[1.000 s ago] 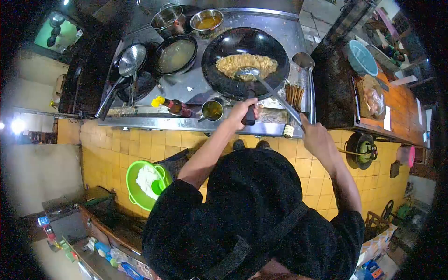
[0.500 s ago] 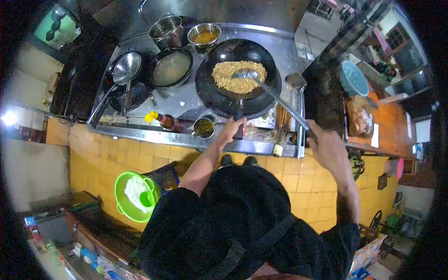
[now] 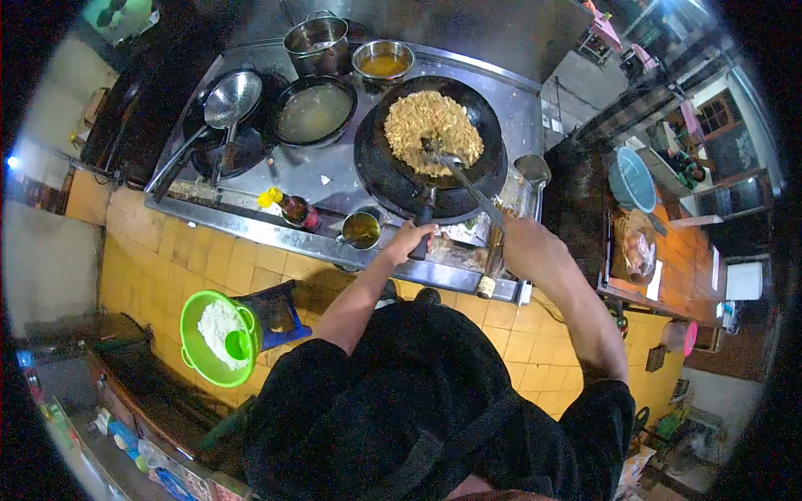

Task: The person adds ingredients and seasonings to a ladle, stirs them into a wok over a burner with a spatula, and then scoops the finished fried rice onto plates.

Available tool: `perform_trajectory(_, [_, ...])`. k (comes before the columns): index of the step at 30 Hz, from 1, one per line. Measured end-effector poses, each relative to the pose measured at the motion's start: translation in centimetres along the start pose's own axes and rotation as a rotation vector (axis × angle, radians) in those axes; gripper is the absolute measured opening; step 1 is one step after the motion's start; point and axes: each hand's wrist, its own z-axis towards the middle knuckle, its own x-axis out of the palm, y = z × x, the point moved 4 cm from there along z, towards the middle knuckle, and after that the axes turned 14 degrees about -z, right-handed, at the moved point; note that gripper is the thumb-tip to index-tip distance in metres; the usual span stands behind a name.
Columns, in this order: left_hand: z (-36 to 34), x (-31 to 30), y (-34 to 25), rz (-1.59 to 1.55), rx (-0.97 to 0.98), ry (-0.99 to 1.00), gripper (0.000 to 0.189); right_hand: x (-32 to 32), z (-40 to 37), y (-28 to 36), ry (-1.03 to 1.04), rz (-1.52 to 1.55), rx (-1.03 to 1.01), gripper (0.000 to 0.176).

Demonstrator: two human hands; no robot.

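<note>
Browned food lies loose in the wok, with none dished up

Near the upper middle of the frame, a mound of browned, rice-like food (image 3: pixel 434 125) sits in a black wok (image 3: pixel 373 171) on the steel counter (image 3: pixel 334 177). The left hand (image 3: pixel 409 242) is closed around the dark wok handle (image 3: pixel 428 200), below the mound. The right hand (image 3: pixel 530 249), right of centre, grips the long shaft of a metal ladle (image 3: pixel 474 192), whose head is down in the food's lower edge.

As for progress, the food appears broken up and fairly evenly coloured, with no large lumps apparent. That suggests the mixing is well advanced, but whether everything is heated through cannot be told. All the browned food in view is in the wok, apart from whatever the ladle head may hold; no portion shows on a plate.

To the left of the wok stand a black pan of cloudy liquid (image 3: pixel 316 113) and a strainer (image 3: pixel 233 98); above are a bowl of yellow liquid (image 3: pixel 383 60) and a deep pot (image 3: pixel 317 43). A yellow-capped bottle (image 3: pixel 298 210) and a metal cup (image 3: pixel 361 230) sit near the counter's front edge. At lower left, a green basin (image 3: pixel 192 334) contains white, rice-like grains (image 3: pixel 219 324).
</note>
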Motion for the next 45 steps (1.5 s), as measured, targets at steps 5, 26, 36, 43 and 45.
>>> perform_trajectory(5, [-0.6,0.8,-0.3,0.014,-0.031,0.031,0.019,3.8,6.4,1.6,-0.244,-0.101,0.016,0.027])
perform_trajectory(26, [-0.3,0.4,0.2,0.015,-0.018,-0.054,0.015,-8.4,6.4,1.2,0.065,-0.297,-0.197,0.027])
perform_trajectory(36, [-0.3,0.6,0.0,0.017,-0.024,-0.037,0.012,-7.1,7.4,1.5,0.11,-0.27,-0.125,0.028])
perform_trajectory(43, [-0.3,0.8,-0.2,0.004,0.023,0.005,0.011,-7.6,5.9,1.5,0.113,-0.317,-0.177,0.022])
perform_trajectory(45, [-1.1,1.1,-0.1,-0.006,0.022,-0.02,0.011,-5.6,7.7,0.7,-0.008,-0.213,-0.09,0.021])
